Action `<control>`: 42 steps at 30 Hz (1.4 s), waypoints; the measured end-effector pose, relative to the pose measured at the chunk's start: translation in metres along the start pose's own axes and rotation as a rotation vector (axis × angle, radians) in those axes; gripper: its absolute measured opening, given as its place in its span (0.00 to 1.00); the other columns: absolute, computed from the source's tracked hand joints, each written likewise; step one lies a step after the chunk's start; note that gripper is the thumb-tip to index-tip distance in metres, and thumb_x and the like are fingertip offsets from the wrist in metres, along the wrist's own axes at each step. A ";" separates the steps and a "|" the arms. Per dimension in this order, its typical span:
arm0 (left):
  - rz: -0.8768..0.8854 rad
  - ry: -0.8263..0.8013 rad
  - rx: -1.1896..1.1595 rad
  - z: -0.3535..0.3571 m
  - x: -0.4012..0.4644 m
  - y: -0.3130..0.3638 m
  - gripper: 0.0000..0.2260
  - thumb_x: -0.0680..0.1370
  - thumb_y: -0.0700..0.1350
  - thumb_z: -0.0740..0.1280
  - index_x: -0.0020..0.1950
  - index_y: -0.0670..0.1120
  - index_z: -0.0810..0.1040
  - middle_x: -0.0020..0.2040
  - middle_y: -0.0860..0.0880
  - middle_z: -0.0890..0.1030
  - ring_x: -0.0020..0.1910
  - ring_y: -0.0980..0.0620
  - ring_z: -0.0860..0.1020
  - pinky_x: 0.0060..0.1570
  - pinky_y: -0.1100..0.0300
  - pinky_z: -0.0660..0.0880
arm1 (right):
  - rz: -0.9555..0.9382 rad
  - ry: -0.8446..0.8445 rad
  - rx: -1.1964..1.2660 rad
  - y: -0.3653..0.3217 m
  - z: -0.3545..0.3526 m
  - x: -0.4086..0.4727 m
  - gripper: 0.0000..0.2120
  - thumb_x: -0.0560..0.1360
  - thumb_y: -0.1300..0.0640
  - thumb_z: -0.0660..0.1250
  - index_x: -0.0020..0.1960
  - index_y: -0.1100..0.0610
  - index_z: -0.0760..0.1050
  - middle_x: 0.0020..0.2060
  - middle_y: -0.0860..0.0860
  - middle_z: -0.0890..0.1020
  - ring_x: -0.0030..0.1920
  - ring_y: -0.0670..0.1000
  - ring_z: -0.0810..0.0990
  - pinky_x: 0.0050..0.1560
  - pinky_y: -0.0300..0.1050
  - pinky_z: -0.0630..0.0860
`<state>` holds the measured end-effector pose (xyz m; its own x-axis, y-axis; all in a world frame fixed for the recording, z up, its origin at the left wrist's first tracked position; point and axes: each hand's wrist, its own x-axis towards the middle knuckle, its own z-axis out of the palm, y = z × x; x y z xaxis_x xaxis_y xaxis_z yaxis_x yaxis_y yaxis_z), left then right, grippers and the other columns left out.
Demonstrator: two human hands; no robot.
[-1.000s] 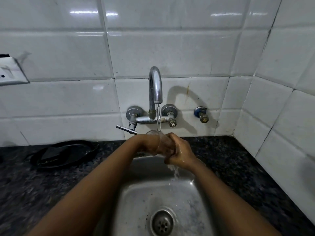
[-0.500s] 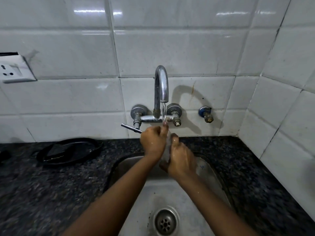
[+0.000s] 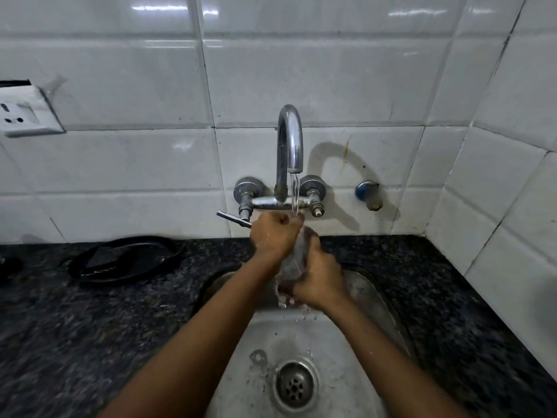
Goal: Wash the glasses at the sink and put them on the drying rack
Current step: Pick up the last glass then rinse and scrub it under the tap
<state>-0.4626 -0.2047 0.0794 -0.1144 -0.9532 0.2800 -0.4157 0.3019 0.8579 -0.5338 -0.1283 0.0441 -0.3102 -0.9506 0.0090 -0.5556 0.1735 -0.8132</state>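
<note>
A clear drinking glass (image 3: 297, 257) is held upright over the steel sink (image 3: 370, 300), right under the running tap (image 3: 290, 143). My right hand (image 3: 321, 276) wraps around its lower part from the right. My left hand (image 3: 275, 233) grips its upper part and rim, with the fingers curled over the top, and the water stream lands on them. Water drips from the glass base into the basin. Most of the glass is hidden by both hands. No drying rack is in view.
Dark speckled counter (image 3: 90, 321) surrounds the sink. A black shallow pan (image 3: 120, 257) lies on it at the left, by the wall. The tap's lever handle (image 3: 233, 219) sticks out just left of my left hand. A wall socket (image 3: 21, 116) is at the far left. White tiled walls meet in the corner at the right.
My left hand has moved up from the side of the glass to its rim. The glass has gone from tilted to upright between both hands, with water still running.
</note>
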 end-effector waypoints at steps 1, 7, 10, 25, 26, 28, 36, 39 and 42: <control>0.007 -0.009 -0.007 0.000 0.001 -0.001 0.23 0.74 0.54 0.67 0.23 0.47 0.65 0.22 0.50 0.66 0.25 0.51 0.66 0.32 0.58 0.63 | -0.013 -0.023 0.019 0.004 0.001 0.002 0.42 0.59 0.53 0.78 0.68 0.52 0.61 0.54 0.53 0.79 0.53 0.57 0.80 0.54 0.51 0.78; -0.109 -0.129 -0.605 -0.002 -0.004 -0.011 0.22 0.78 0.50 0.63 0.25 0.46 0.66 0.16 0.54 0.66 0.17 0.59 0.62 0.23 0.65 0.63 | 0.181 -0.486 0.848 0.029 -0.003 -0.001 0.19 0.62 0.60 0.74 0.53 0.58 0.79 0.48 0.61 0.83 0.48 0.60 0.82 0.51 0.60 0.79; -0.247 -0.178 -0.822 -0.007 -0.001 -0.011 0.16 0.79 0.53 0.58 0.36 0.46 0.73 0.24 0.54 0.74 0.25 0.58 0.71 0.34 0.62 0.69 | 0.094 -0.276 0.621 0.029 0.006 0.005 0.28 0.58 0.65 0.76 0.58 0.57 0.75 0.52 0.57 0.83 0.54 0.57 0.81 0.53 0.54 0.78; -0.607 -0.467 -0.890 -0.006 -0.012 -0.042 0.25 0.76 0.62 0.56 0.55 0.42 0.78 0.47 0.41 0.82 0.45 0.44 0.80 0.50 0.51 0.75 | -0.211 0.009 -0.710 -0.027 -0.054 0.007 0.36 0.60 0.54 0.79 0.64 0.46 0.68 0.59 0.48 0.77 0.57 0.52 0.75 0.47 0.44 0.71; -0.650 -0.473 -0.901 -0.005 -0.014 -0.044 0.26 0.76 0.62 0.56 0.56 0.42 0.77 0.48 0.40 0.82 0.45 0.43 0.80 0.49 0.51 0.75 | -0.213 -0.008 -0.713 -0.030 -0.057 0.006 0.35 0.60 0.53 0.79 0.64 0.45 0.69 0.59 0.48 0.77 0.58 0.52 0.74 0.49 0.45 0.70; -0.725 -0.499 -0.974 -0.002 -0.017 -0.049 0.27 0.76 0.61 0.55 0.58 0.40 0.76 0.48 0.38 0.81 0.44 0.42 0.79 0.42 0.53 0.78 | -0.196 -0.009 -0.638 -0.034 -0.061 0.005 0.33 0.58 0.52 0.79 0.61 0.44 0.72 0.55 0.48 0.78 0.56 0.52 0.74 0.52 0.47 0.71; -0.680 -0.197 -1.093 0.006 -0.023 -0.061 0.34 0.67 0.63 0.68 0.63 0.40 0.73 0.60 0.36 0.78 0.55 0.39 0.80 0.52 0.44 0.78 | -0.262 0.043 -0.081 -0.015 -0.033 0.020 0.21 0.64 0.47 0.77 0.51 0.55 0.74 0.45 0.51 0.82 0.42 0.48 0.81 0.45 0.47 0.80; -0.595 -0.017 -0.908 0.001 -0.018 -0.071 0.19 0.72 0.55 0.68 0.52 0.41 0.78 0.49 0.41 0.82 0.47 0.42 0.81 0.48 0.47 0.79 | -0.145 0.126 -0.043 -0.005 -0.009 0.022 0.18 0.70 0.40 0.68 0.44 0.55 0.75 0.38 0.49 0.79 0.38 0.48 0.78 0.44 0.47 0.78; -0.401 0.033 -0.668 -0.009 -0.015 -0.066 0.09 0.73 0.49 0.69 0.39 0.44 0.79 0.38 0.43 0.81 0.38 0.46 0.79 0.45 0.50 0.78 | 0.197 -0.076 0.275 0.008 -0.004 0.025 0.24 0.75 0.39 0.60 0.44 0.61 0.78 0.36 0.55 0.80 0.36 0.54 0.79 0.45 0.55 0.79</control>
<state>-0.4253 -0.2101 0.0218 -0.0387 -0.9940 -0.1024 0.2133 -0.1084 0.9710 -0.5489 -0.1500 0.0398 -0.3263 -0.9242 -0.1985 -0.2587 0.2892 -0.9216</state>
